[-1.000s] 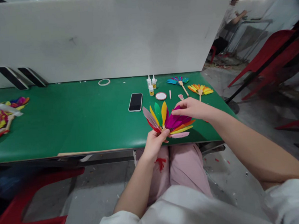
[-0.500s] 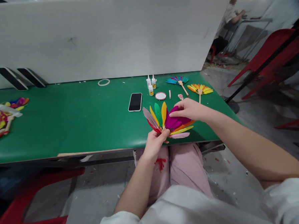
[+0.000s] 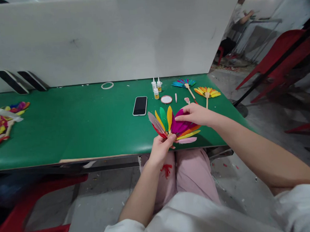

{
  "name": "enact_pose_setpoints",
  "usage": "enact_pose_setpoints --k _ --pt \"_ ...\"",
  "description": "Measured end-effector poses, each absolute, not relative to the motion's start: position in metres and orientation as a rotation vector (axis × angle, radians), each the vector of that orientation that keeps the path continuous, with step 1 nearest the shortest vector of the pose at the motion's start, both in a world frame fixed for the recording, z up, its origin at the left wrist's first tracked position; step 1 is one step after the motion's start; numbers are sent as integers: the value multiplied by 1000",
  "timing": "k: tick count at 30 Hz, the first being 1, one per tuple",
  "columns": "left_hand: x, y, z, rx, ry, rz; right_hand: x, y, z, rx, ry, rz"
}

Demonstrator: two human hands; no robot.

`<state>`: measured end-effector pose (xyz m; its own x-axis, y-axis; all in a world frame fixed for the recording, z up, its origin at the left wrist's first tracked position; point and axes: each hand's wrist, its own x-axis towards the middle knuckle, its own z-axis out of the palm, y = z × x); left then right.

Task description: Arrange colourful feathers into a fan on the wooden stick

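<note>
A fan of coloured feathers (grey, red, yellow, green, magenta, orange, pink) is held just above the near edge of the green table. My left hand pinches the fan at its base, where the feathers meet. My right hand rests on the magenta feather at the fan's right side, fingers pinched on it.
A black phone, three small glue bottles, a round white lid and two finished feather fans lie beyond. More coloured feathers lie at the left edge. A white ring is near the white partition. Red chairs stand around.
My right hand has slid slightly left along the magenta feather. The left hand and the fan have stayed almost still.
</note>
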<state>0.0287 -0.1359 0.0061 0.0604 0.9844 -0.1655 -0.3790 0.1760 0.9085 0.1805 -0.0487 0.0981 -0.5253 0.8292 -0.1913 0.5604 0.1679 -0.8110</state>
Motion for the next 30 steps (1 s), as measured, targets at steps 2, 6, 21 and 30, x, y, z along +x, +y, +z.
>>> enact_pose_setpoints --k 2,6,21,30 --pt "29 -136 6 811 971 1220 180 -48 97 -1340 -2162 1287" --pt "29 -134 6 770 962 1211 181 -46 96 -1316 -2123 1271" --pt "26 -129 3 660 988 1256 205 -47 94 -1316 -1907 1449" --pt "27 -131 6 668 987 1271 207 -48 97 -1273 -1902 1463"
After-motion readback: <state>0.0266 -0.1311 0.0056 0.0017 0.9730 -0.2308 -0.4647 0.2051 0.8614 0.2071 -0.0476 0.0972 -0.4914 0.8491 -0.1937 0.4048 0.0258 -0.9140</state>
